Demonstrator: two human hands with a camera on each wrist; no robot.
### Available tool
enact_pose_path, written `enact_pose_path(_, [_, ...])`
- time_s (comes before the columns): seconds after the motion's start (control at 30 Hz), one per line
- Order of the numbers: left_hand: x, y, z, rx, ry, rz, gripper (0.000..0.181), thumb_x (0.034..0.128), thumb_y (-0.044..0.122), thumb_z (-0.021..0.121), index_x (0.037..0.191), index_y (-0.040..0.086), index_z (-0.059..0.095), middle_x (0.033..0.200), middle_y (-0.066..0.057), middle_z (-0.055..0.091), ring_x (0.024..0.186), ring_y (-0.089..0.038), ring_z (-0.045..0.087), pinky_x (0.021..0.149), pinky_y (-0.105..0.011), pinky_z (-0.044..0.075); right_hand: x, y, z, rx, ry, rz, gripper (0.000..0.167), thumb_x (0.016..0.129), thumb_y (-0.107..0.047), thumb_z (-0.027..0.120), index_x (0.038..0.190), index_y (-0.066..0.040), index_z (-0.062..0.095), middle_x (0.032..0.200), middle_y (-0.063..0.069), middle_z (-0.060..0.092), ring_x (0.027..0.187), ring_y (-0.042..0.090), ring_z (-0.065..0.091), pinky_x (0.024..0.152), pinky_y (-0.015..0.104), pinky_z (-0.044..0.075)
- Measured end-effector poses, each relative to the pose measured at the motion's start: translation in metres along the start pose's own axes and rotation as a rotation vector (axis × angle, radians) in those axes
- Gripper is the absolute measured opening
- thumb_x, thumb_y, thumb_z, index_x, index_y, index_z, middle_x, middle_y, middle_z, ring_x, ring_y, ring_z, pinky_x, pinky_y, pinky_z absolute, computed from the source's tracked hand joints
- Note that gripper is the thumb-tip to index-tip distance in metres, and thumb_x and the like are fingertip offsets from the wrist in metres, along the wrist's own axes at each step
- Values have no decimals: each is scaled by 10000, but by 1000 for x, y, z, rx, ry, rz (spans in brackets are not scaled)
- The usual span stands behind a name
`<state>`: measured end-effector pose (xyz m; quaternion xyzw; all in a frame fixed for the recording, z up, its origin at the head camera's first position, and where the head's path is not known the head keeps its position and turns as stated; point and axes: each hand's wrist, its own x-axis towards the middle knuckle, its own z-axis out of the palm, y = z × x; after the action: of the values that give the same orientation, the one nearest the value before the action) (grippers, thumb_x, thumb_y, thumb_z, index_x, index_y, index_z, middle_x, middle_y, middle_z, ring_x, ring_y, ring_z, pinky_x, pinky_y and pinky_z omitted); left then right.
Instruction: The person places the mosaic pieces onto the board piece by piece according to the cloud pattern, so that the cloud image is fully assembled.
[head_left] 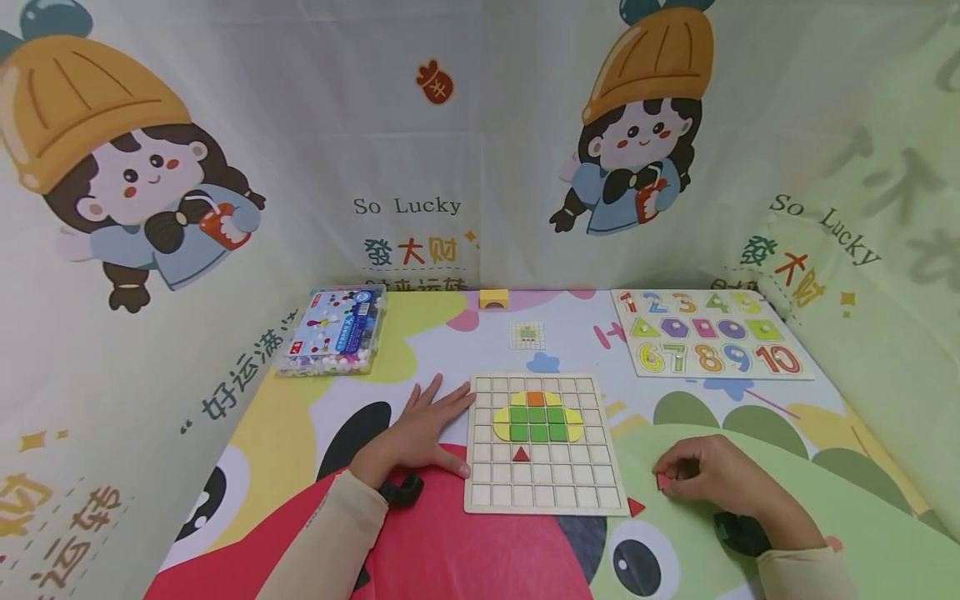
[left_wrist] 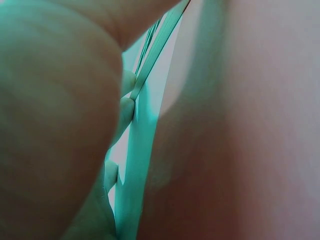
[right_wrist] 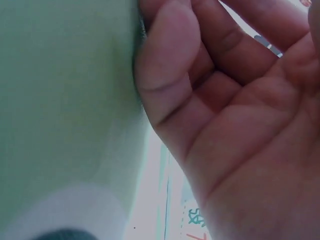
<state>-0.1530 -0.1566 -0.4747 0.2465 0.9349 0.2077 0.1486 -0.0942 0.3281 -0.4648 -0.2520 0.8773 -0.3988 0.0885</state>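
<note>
A wooden grid board (head_left: 491,496) lies in the middle of the head view, with green square tiles (head_left: 537,423), yellow rounded tiles (head_left: 501,423) and one orange square tile (head_left: 535,398) in its upper cells. Lower on the grid sits a dark red triangle (head_left: 521,455). My left hand (head_left: 420,433) has its fingers spread and touches the board's left edge. To the right of the board, my right hand (head_left: 705,475) pinches a small red piece (head_left: 663,482) between thumb and fingers; its full shape is hidden. Another red triangle (head_left: 635,507) lies beside the board's lower right corner.
Behind the board lies a small pattern card (head_left: 527,336), with a yellow block (head_left: 493,298) farther back. A clear plastic case (head_left: 330,331) stands at the back left. A number and shape puzzle board (head_left: 712,333) lies at the back right. Printed cloth covers the table and walls.
</note>
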Motion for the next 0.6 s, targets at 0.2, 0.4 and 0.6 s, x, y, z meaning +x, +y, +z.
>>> enact_pose_path(0.2, [0,1,-1,11,9,10,1225,708,728,860,1692,292,277,1792,92,153,1666,-386,-78,1300,-674,-76,4,-6,-1,-47,39,15,142,841,-126,891,908,-207,795,787,-160,690,696,-33,588,598,211,509])
enact_pose_path(0.4, [0,1,-3,20,14,0,1223,708,715,868,1692,296,275,1791,99,151,1668,-373,-82,1305,-661,-77,34,-35,4,-150,33,4,126,847,-127,870,883,-218,790,767,-169,664,693,-45,552,613,201,496])
enact_pose_path(0.6, [0,4,-2,13,18,18,1199,719,692,876,1684,261,312,1788,54,194,1661,-421,-53,1290,-705,-48,68,-66,24,-198,25,-51,140,819,-73,858,902,-168,799,794,-151,683,710,-29,566,639,208,519])
